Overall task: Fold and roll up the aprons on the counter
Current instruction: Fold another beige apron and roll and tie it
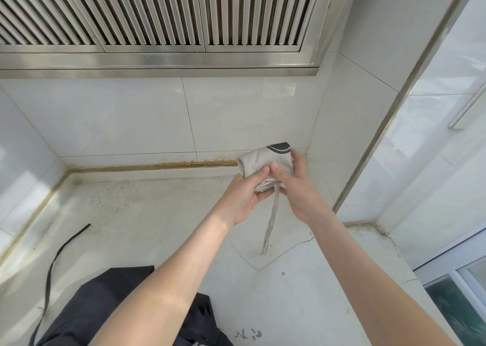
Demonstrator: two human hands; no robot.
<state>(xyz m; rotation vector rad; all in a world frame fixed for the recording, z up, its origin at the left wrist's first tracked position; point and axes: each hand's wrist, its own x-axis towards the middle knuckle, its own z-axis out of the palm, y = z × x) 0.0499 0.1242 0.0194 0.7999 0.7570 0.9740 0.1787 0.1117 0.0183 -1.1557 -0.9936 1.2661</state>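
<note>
Cloth from a black apron (100,301) lies crumpled at the near edge of the counter (157,214), partly under the left forearm. Its thin black strap (56,259) trails away to the left across the pale stone.

Both arms reach forward and meet above the far right part of the counter. The left hand (244,198) is turned palm up under a beige apron (260,161) that is rolled into a compact bundle, with its thumb laid over the top. The right hand (297,188) clasps the same bundle from the right, thumb on the near face and fingers curled round the far side. The bundle is clear of the counter, a dark trim (280,147) showing at its far end. One beige tie (272,219) hangs down from between the hands.

Behind stands a white tiled wall (131,117), and above it a slatted steel hood (157,17).
</note>
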